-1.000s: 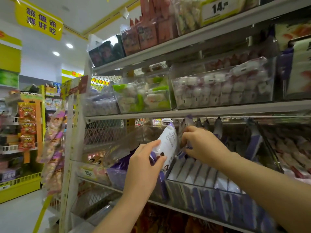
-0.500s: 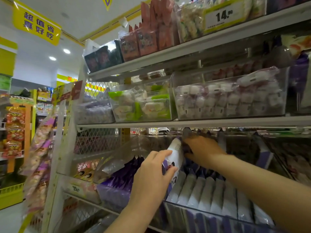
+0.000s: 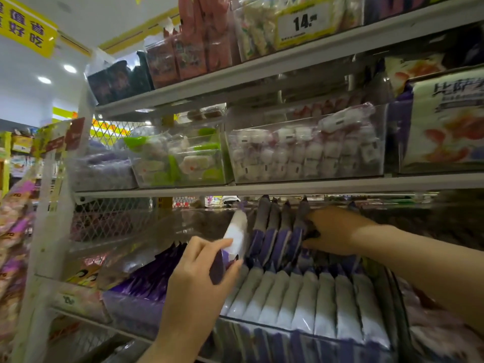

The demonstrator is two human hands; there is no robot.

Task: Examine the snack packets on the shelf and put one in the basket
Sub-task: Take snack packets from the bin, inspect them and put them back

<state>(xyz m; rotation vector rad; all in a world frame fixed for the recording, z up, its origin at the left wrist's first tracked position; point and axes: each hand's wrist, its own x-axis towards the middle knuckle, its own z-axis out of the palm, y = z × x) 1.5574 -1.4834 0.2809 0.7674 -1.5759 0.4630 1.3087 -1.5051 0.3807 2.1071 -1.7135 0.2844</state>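
Observation:
A clear bin (image 3: 301,336) on the lower shelf holds rows of white and purple snack packets (image 3: 306,297). My left hand (image 3: 201,279) grips one white and purple packet (image 3: 237,235) at its lower end, tilted up at the bin's left side. My right hand (image 3: 332,233) reaches deep into the back row of upright packets (image 3: 277,226), its fingers pressed between them. No basket is in view.
The shelf above (image 3: 262,189) carries clear bins of green-wrapped sweets (image 3: 180,161) and white and pink sweets (image 3: 303,150). The top shelf has red bags and a 14.90 price tag (image 3: 303,22). Purple bags (image 3: 146,281) fill the bin to the left. Hanging snacks (image 3: 15,231) line the far left.
The view has come closer and lower to the bin. My right hand has pushed further back and right among the rear packets. My left hand still holds the tilted packet.

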